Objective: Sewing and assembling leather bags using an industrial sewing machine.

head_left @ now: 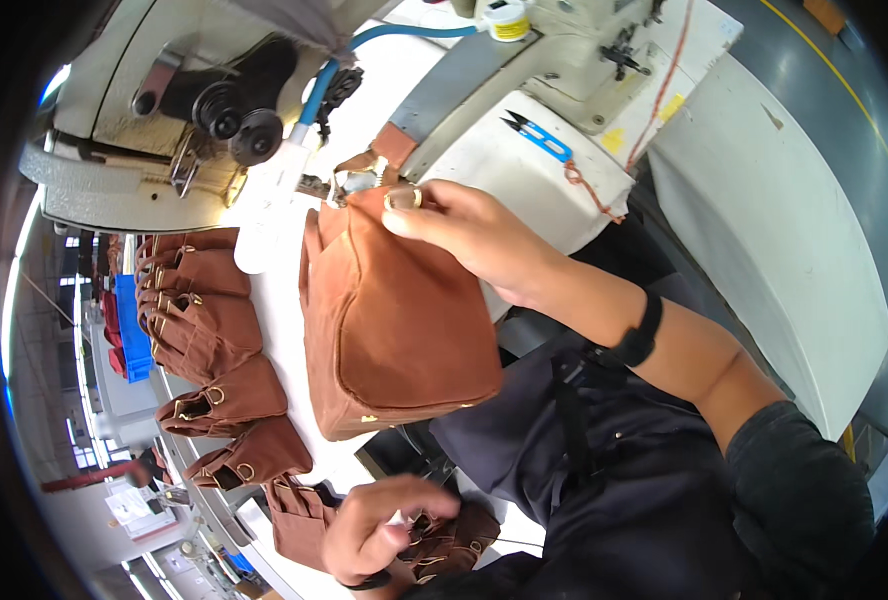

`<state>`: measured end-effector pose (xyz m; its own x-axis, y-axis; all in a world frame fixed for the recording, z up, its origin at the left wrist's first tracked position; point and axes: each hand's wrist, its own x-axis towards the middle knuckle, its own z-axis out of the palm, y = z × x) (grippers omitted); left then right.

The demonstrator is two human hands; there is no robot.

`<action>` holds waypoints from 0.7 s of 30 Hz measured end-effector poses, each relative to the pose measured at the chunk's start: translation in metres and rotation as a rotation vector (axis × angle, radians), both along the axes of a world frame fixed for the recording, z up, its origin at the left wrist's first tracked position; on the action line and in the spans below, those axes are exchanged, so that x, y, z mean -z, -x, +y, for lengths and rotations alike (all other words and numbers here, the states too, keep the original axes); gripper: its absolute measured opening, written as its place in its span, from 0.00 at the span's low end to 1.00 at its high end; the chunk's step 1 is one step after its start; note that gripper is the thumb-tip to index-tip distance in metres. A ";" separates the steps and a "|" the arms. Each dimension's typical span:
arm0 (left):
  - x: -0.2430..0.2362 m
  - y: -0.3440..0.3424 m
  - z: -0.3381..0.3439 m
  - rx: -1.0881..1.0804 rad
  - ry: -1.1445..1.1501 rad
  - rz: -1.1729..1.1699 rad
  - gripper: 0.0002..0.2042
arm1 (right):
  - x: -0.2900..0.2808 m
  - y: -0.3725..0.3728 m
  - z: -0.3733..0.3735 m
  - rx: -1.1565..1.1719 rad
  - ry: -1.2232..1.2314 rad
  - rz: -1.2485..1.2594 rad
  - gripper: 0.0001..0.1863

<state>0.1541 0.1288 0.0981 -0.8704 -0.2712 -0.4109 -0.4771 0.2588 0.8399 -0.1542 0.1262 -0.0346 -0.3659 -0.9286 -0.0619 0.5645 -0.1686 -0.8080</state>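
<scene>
My right hand (pixel 454 230) pinches the upper corner of a brown fabric bag (pixel 414 330), thumb on the outside, beside a gold-coloured metal ring (pixel 404 197). The bag hangs tilted, its broad piped panel facing me, and its top end lies close to the sewing machine (pixel 114 190). Lower left, my left hand (pixel 389 530) is off the bag, slightly smeared by motion. Its thumb and forefinger stand apart, with a small white spot by the thumb that I cannot make out. Behind that hand lie more brown pieces (pixel 304 515), partly hidden.
Several brown bags (pixel 209 340) with gold-coloured rings line the left side of the white table. Blue-handled thread snips (pixel 539 135) on an orange cord lie on the machine bed at upper right. A blue air hose (pixel 414 32) crosses the top, near a yellow-labelled tub (pixel 507 20).
</scene>
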 end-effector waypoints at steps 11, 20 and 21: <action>0.093 0.012 -0.095 -0.892 -0.115 0.526 0.44 | 0.000 -0.005 -0.006 -0.409 0.049 -0.233 0.19; 0.098 0.066 -0.070 -0.943 0.637 0.618 0.29 | 0.005 -0.021 -0.014 -0.225 0.033 -0.460 0.13; 0.100 0.065 -0.070 -0.984 0.625 0.611 0.29 | 0.005 -0.022 -0.015 -0.232 0.055 -0.489 0.13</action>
